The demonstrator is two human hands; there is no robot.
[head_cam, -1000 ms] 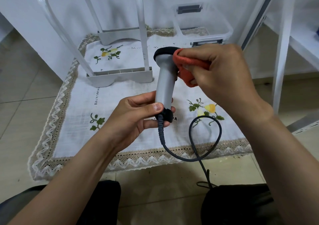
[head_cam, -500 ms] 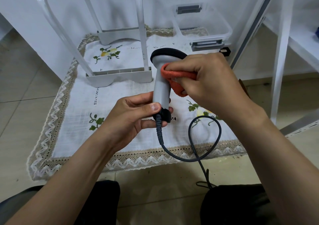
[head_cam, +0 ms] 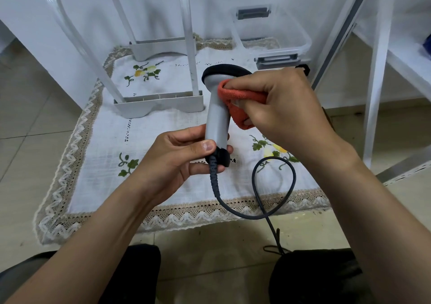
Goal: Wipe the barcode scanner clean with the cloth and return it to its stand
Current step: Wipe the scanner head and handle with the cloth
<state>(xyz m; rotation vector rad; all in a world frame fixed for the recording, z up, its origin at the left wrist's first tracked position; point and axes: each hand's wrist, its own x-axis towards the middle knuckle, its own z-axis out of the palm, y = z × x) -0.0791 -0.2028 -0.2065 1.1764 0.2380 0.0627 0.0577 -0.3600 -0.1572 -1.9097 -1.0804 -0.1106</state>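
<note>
- Left hand (head_cam: 173,158): grip wrapped around the base of the barcode scanner (head_cam: 219,115), upright above the embroidered mat (head_cam: 112,145).
- Right hand (head_cam: 283,103): grip pinching the orange cloth (head_cam: 240,96) against the scanner's neck.
- Cable (head_cam: 275,187) loops below.

An embroidered lace-edged cloth mat (head_cam: 112,154) covers the tiled floor (head_cam: 28,108); a clear plastic box (head_cam: 300,40) sits behind.

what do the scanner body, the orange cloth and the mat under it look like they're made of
Scanner: smooth matte grey body, likely moulded plastic; the black head rim and base cap may be rubbery. Orange cloth: soft, fuzzy fabric, probably microfibre or terry, folding easily in the right hand. Mat: white woven fabric, with visible weave, embroidered flowers and a lace edge.
</note>
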